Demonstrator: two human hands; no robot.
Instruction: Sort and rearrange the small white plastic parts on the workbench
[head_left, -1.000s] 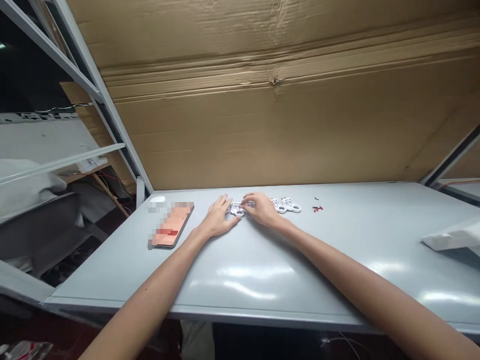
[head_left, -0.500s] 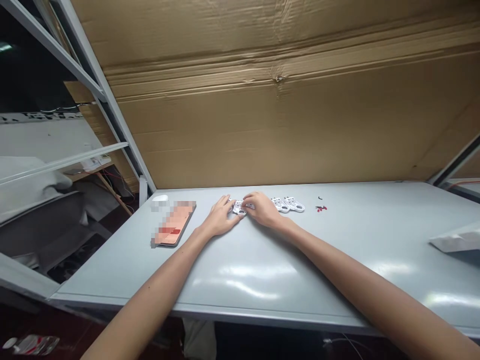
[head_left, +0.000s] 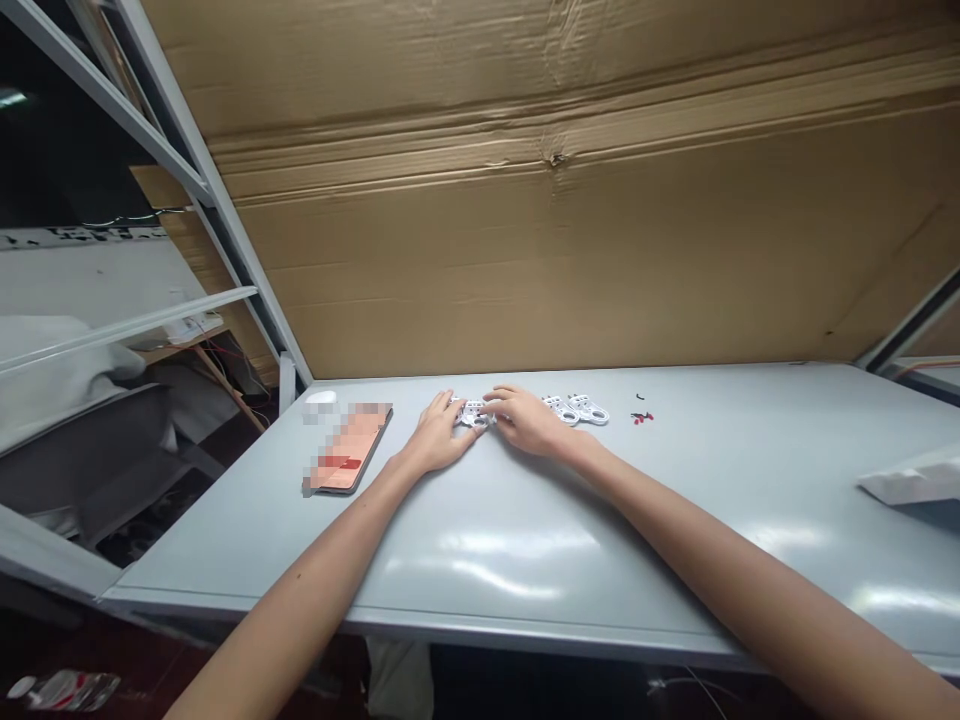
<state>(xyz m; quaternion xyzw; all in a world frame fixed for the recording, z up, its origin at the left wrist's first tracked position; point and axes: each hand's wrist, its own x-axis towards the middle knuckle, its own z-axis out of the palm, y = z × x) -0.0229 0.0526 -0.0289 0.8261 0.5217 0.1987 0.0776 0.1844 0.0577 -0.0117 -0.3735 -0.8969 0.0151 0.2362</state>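
Observation:
On the grey table lies a white plastic piece with a ring-shaped end and small holes (head_left: 473, 409). My left hand (head_left: 436, 432) rests on the table at its left side, with fingers and thumb bent around the piece and holding it. From the right, my right hand (head_left: 526, 420) reaches over the same piece with bent fingertips close together at its edge. Anything between those fingertips is too small to make out. Just right of my right hand lie more white ring-ended pieces (head_left: 588, 409), partly hidden behind it.
Small red and black bits (head_left: 642, 417) lie farther right on the table (head_left: 720, 470). A phone-like slab with an orange face (head_left: 352, 448) and a white object (head_left: 321, 398) are at left. A white object (head_left: 911, 476) sits at the right edge. Cardboard (head_left: 525, 270) stands behind.
My right fingertips have lifted and spread slightly over the white piece, which has shifted or tilted a little. My left hand stays almost in place.

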